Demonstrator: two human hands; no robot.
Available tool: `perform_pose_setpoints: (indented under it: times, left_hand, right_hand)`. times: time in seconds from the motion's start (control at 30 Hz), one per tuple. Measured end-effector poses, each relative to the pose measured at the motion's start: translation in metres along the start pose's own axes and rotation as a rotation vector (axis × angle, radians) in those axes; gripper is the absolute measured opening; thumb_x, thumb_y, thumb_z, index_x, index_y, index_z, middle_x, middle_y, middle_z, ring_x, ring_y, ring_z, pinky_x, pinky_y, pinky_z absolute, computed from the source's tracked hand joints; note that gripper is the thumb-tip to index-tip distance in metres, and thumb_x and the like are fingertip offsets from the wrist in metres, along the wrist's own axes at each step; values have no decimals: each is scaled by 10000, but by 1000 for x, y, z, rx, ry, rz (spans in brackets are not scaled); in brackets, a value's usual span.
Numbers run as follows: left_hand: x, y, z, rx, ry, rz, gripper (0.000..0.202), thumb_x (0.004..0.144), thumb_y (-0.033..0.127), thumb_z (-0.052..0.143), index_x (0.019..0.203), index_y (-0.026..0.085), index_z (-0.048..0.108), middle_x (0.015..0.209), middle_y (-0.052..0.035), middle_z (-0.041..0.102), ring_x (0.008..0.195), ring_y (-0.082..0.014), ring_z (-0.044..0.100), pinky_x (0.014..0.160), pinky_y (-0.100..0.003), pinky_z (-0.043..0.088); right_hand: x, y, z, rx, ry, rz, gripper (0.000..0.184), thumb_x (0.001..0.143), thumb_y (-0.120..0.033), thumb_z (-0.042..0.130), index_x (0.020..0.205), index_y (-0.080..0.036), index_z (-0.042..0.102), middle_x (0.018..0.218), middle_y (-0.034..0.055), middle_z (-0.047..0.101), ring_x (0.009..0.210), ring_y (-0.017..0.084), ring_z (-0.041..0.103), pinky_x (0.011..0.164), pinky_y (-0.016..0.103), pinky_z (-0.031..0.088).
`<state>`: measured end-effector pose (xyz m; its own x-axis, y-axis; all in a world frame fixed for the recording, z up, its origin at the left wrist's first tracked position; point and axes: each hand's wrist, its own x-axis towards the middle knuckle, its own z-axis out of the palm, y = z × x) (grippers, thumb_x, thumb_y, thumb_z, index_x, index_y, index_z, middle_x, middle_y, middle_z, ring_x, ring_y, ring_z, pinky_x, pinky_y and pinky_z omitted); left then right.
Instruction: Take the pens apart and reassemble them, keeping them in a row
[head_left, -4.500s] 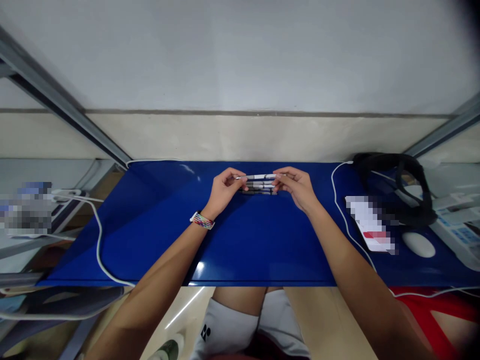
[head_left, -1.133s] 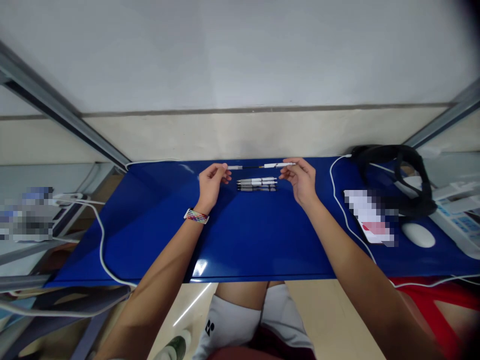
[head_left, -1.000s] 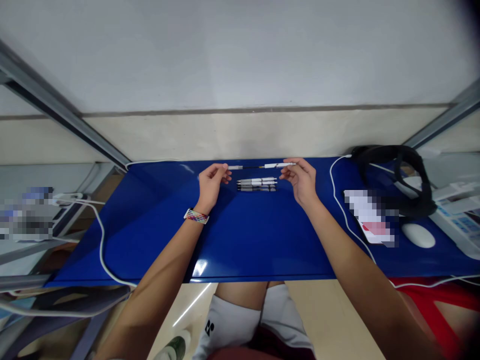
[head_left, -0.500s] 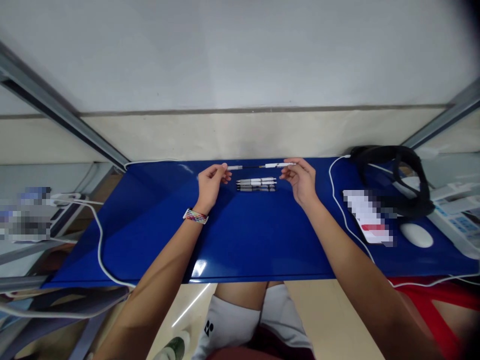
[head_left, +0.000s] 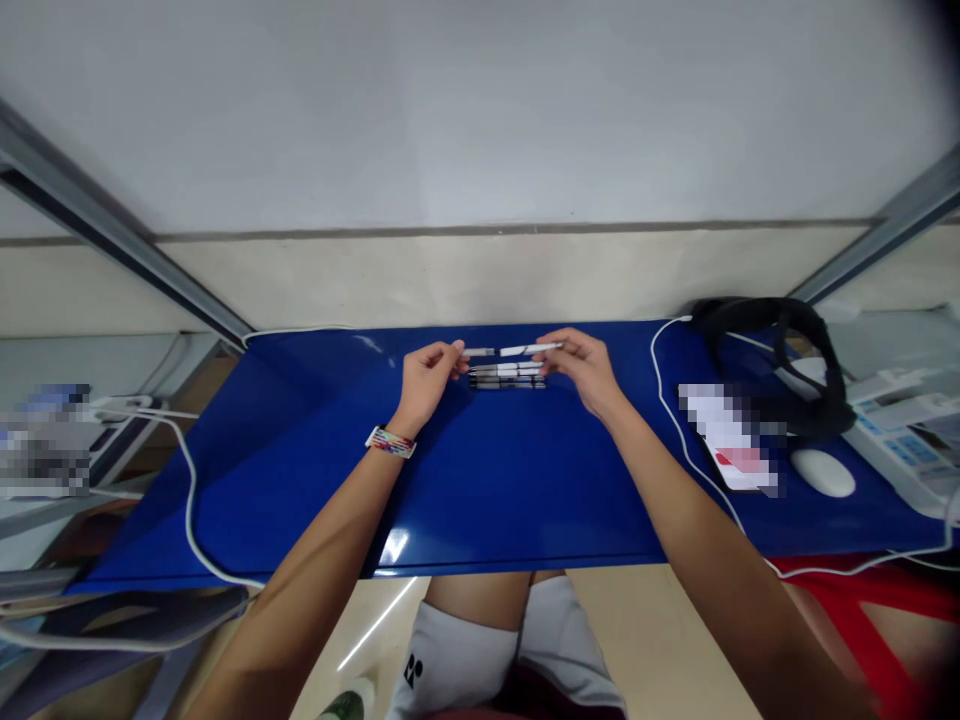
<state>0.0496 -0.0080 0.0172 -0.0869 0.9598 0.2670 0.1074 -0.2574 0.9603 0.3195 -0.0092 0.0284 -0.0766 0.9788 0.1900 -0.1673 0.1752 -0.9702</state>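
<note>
My left hand (head_left: 431,380) is closed, thumb and fingers pinching the grey, clear-looking front section (head_left: 479,352) of a pen. Opposite it, my right hand (head_left: 591,372) grips the white pen barrel (head_left: 519,350) by its far end. The two pen parts point at each other with a small dark gap between them; whether the refill shows there is too blurred to tell. Just below them, several white-and-black pens (head_left: 506,371) lie side by side on the blue table (head_left: 480,480).
On the right are a phone (head_left: 724,440), a white mouse (head_left: 823,472), a black headset-like strap (head_left: 810,350) and a white cable (head_left: 679,440). Another white cable (head_left: 191,500) hangs at the left edge. A wall (head_left: 465,275) stands behind the table.
My hands have come closer together, the right one moving left with the white barrel. The long thin refill seen between the two pen parts is now mostly covered.
</note>
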Motion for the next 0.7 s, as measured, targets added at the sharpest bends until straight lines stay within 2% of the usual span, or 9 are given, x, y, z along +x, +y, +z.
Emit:
perform_pose_setpoints:
  times: [0.07, 0.17, 0.37, 0.5, 0.7]
  left_hand:
    - [-1, -1, 0, 25, -30, 16, 573, 992, 629, 683, 618, 196, 666, 604, -33, 678, 560, -133, 607, 595, -268, 490]
    - [-1, -1, -3, 116, -32, 68, 693, 1048, 633, 585, 500, 210, 545, 503, -12, 555, 496, -122, 492, 551, -275, 411]
    - [-4, 7, -7, 187, -31, 76, 715, 1032, 653, 599, 472, 210, 575, 436, 0, 470, 445, -122, 404, 499, -293, 317]
    - [-4, 8, -7, 175, 10, 23, 753, 1019, 655, 624, 427, 209, 490, 425, -8, 487, 431, -111, 413, 497, -289, 325]
    - [-4, 6, -5, 167, 10, 36, 770, 1013, 673, 616, 410, 214, 485, 408, -15, 512, 411, -109, 433, 491, -279, 355]
  right_hand:
    - [-2, 0, 4, -37, -93, 9, 228, 787, -384, 895, 957, -255, 814, 845, 34, 817, 692, 202, 755, 712, 374, 621]
    - [-3, 1, 8, -61, -114, -6, 251, 794, -429, 901, 968, -264, 827, 840, 34, 827, 757, 228, 792, 761, 402, 638]
    - [-2, 6, 5, -90, -109, -40, 188, 835, -402, 867, 984, -288, 843, 778, 15, 814, 766, 232, 802, 783, 413, 648]
    - [-3, 7, 5, -90, -152, -18, 195, 837, -399, 872, 997, -288, 852, 797, 26, 826, 768, 230, 806, 802, 416, 652]
    - [-4, 4, 6, -97, -120, -4, 228, 820, -418, 894, 992, -276, 851, 764, 21, 810, 756, 236, 797, 793, 425, 655]
